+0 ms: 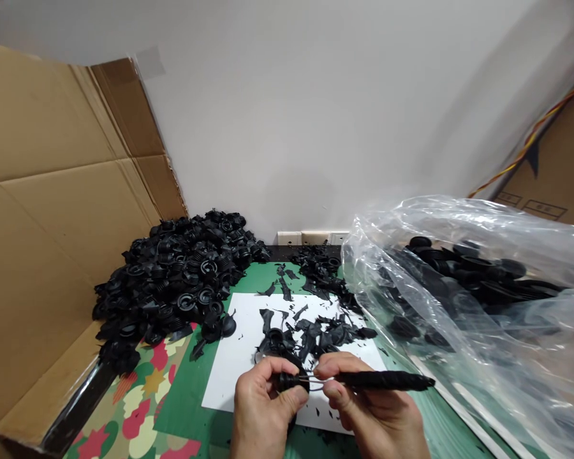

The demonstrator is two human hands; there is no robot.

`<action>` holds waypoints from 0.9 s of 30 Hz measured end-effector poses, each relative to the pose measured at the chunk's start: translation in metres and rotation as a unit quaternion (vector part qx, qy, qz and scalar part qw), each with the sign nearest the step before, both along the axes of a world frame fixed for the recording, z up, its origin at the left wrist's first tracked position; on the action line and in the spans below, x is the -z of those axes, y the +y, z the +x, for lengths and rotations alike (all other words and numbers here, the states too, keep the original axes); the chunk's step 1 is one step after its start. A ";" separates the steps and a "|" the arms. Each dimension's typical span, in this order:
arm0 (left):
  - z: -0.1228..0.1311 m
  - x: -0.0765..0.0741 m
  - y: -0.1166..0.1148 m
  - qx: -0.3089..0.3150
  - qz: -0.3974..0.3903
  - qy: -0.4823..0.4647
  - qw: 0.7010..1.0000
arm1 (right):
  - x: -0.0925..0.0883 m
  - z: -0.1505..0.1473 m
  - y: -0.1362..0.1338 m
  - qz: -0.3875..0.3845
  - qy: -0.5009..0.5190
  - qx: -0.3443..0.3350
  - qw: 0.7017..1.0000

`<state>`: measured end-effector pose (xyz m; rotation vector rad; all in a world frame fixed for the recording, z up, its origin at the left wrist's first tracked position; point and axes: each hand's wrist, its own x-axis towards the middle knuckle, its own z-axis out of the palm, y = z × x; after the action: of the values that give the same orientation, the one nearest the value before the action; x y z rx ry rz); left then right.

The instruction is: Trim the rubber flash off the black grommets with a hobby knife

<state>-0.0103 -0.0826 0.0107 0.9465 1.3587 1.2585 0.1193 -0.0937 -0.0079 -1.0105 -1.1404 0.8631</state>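
Between the thumb and fingers of my left hand (270,405) is a black rubber bellows part (287,381), partly hidden by the fingers. My right hand (363,395) is closed around tweezers (387,380), whose dark handle looks wrapped and points right. Their thin metal tips reach left to the rubber part; whether they grip it I cannot tell. Under both hands lies a white sheet (220,382) strewn with torn black rubber scraps (316,335). Another black rubber part (275,341) rests on it, just beyond my left hand.
A large heap of black rubber parts (182,268) lies at the left, beside a cardboard box (67,146). On the right, a clear plastic bag (459,217) holds more black parts. More scraps (316,268) are piled near the wall, below the sockets (316,238).
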 end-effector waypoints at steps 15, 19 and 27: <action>0.006 -0.001 -0.007 0.035 -0.067 -0.038 0.996 | -0.008 0.026 0.015 0.304 -0.364 0.175 0.863; 0.003 0.001 -0.005 -0.002 -0.015 -0.040 0.999 | -0.010 0.030 0.023 0.213 -0.226 0.159 0.937; -0.009 0.010 0.004 0.016 -0.008 -0.034 0.999 | -0.015 0.014 0.008 -0.095 0.022 0.033 0.995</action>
<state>-0.0193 -0.0791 0.0009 0.9042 1.2941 1.2432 0.1333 -0.0854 0.0071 -1.1730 -0.9949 0.9486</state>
